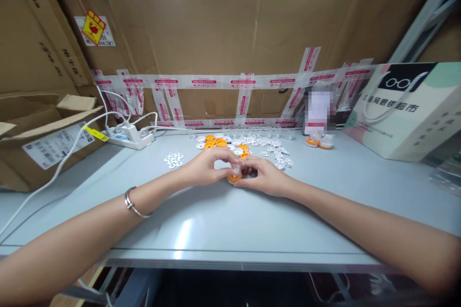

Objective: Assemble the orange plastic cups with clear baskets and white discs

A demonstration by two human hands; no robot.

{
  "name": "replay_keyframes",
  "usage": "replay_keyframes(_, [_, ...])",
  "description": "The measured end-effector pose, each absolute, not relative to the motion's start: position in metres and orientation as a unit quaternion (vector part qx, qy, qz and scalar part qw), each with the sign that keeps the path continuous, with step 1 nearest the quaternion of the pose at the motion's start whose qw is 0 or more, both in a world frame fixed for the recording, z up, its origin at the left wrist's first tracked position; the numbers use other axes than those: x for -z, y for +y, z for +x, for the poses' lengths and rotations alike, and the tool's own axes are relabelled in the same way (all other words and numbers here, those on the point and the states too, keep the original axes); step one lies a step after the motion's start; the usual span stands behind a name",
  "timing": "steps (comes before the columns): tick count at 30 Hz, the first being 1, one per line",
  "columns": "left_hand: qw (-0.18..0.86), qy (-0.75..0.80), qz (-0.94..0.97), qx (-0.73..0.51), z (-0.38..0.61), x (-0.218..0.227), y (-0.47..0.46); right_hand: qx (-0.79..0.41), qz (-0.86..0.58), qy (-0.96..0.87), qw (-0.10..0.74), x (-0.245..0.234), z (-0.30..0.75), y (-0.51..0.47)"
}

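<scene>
My left hand [205,167] and my right hand [262,175] meet at the middle of the grey table [223,220]. Both pinch one small part with an orange base and a clear top [235,173], which rests on the table between the fingertips. Just behind the hands lies a pile of orange rings [216,142] mixed with several small white discs [268,146]. A small cluster of white discs [173,159] sits to the left of my left hand. A metal bangle circles my left wrist.
A white power strip [127,138] with cables lies at the back left beside an open cardboard box [43,139]. Taped cardboard forms the back wall. A white carton [406,110] stands at the back right, with two orange-based parts [319,141] near it.
</scene>
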State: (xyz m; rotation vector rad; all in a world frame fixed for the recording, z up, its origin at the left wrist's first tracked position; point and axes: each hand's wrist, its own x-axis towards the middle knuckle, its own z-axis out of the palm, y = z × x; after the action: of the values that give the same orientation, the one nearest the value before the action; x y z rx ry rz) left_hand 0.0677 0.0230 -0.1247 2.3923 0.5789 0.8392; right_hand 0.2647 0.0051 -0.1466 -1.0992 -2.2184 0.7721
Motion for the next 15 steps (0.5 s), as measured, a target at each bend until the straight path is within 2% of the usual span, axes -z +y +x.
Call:
replay_keyframes(10, [0.265,0.316,0.837,-0.360,0.078,0.132,0.006,-0.244,-0.413,-0.826,0.295,0.146,0.259,0.001])
replay_keyframes(15, [0.312,0.288,0.831,-0.359,0.078,0.134,0.008,-0.245,-0.399,-0.835,0.289,0.145,0.260,0.000])
